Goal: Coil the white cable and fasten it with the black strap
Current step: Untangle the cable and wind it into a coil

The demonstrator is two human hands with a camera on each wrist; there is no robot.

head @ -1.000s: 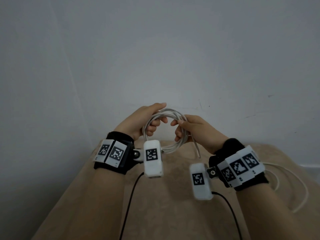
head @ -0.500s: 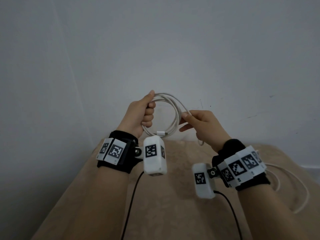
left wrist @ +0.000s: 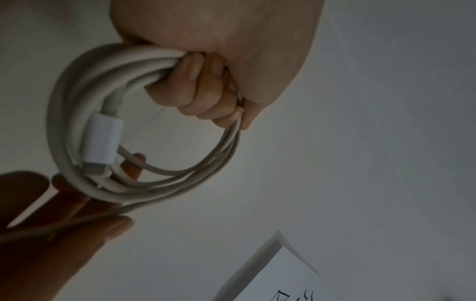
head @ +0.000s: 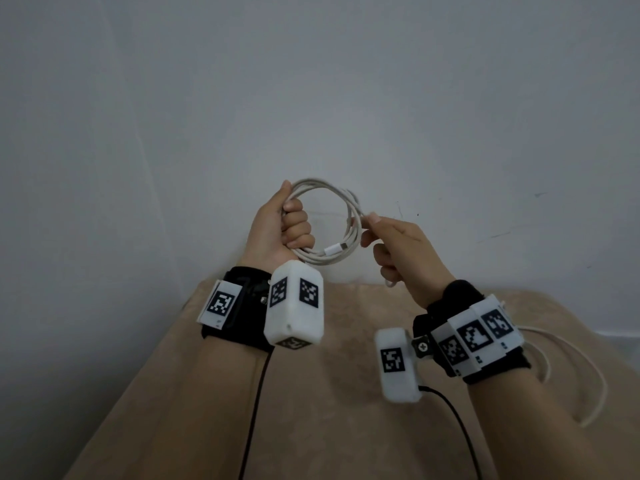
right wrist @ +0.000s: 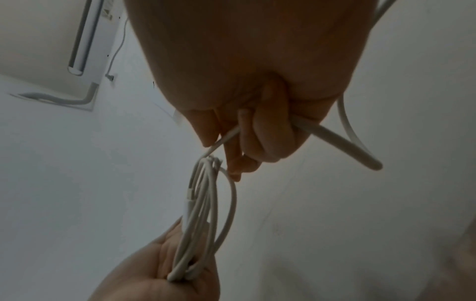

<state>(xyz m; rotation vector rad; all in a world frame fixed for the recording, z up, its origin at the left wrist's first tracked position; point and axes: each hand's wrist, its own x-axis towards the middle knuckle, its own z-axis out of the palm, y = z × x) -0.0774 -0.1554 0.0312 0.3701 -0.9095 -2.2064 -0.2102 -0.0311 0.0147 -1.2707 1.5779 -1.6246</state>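
Observation:
The white cable (head: pixel 349 233) is wound into a round coil held up in front of the wall. My left hand (head: pixel 280 226) grips the coil's left side in a fist, thumb on top; the left wrist view shows the coil (left wrist: pixel 77 142) and its white plug (left wrist: pixel 101 140) lying along the loops. My right hand (head: pixel 391 244) pinches the free strand at the coil's right side and the strand runs through its curled fingers (right wrist: pixel 268 138). The loose tail (head: pixel 595 382) trails over the surface at the right. No black strap is visible.
A beige cloth-covered surface (head: pixel 311 410) lies below my hands, against a plain grey wall (head: pixel 311 98). Black leads (head: pixel 256 403) run from the wrist cameras toward me. A wall-mounted white unit (right wrist: pixel 51 40) shows in the right wrist view.
Both hands have lifted the coil higher against the wall. My left hand turned into a fist around the loops, and my right hand slid along the free strand to the coil's right side.

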